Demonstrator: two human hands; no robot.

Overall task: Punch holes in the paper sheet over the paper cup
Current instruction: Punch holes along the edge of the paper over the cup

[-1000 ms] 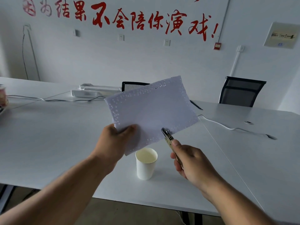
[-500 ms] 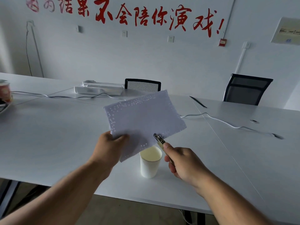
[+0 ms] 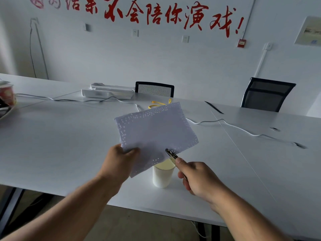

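Your left hand point(image 3: 119, 160) pinches the perforated paper sheet point(image 3: 154, 134) at its 8 o'clock corner, keeping it above the paper cup point(image 3: 162, 176) so chads fall in. Your right hand point(image 3: 198, 178) grips the hole punch point(image 3: 171, 155), biting the sheet's 5 o'clock edge.

Bare table point(image 3: 60, 145) left of paper cup point(image 3: 161, 178)

We see a white paper sheet point(image 3: 156, 131) with rows of small punched dots along its edges, white paper cup point(image 3: 162, 178) with cream inside, silver hole punch point(image 3: 171, 156), white counter point(image 3: 52, 145), yellow cable point(image 3: 157, 104), black mesh chairs point(image 3: 265, 94), red wall lettering point(image 3: 156, 13).
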